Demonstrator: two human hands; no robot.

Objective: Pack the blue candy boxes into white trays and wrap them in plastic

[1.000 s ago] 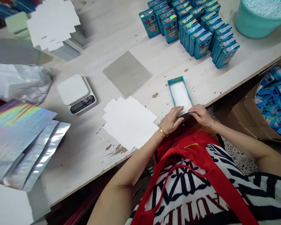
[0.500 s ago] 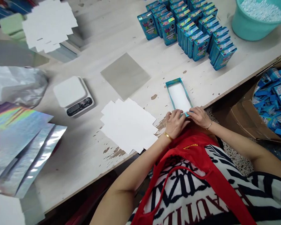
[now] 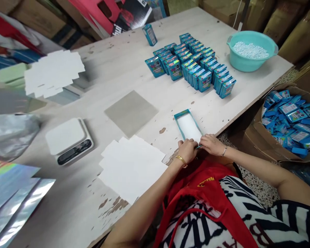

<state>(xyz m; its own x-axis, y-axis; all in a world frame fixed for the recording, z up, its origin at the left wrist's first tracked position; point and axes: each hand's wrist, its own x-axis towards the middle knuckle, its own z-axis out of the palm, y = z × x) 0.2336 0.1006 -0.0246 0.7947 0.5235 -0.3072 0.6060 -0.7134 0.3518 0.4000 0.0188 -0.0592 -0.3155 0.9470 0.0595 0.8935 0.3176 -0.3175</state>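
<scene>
At the chipped white table's (image 3: 167,103) near edge, your left hand (image 3: 187,151) and right hand (image 3: 212,144) pinch the near end of the shallow rectangular blue-and-white cardboard tray (image 3: 188,127), apparently folding it; next likely calls for even finger pressure there.

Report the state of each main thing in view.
Box: open
Left hand: at box's near end
Right hand: likewise
Basin: uncovered, holding white pieces
Carton: open, holding jumbled packs
Standing packs: grouped, one set apart
Scale: on or off unclear
White sheet: flat
Gray sheet: flat
Foil sheets: overlapping
</scene>
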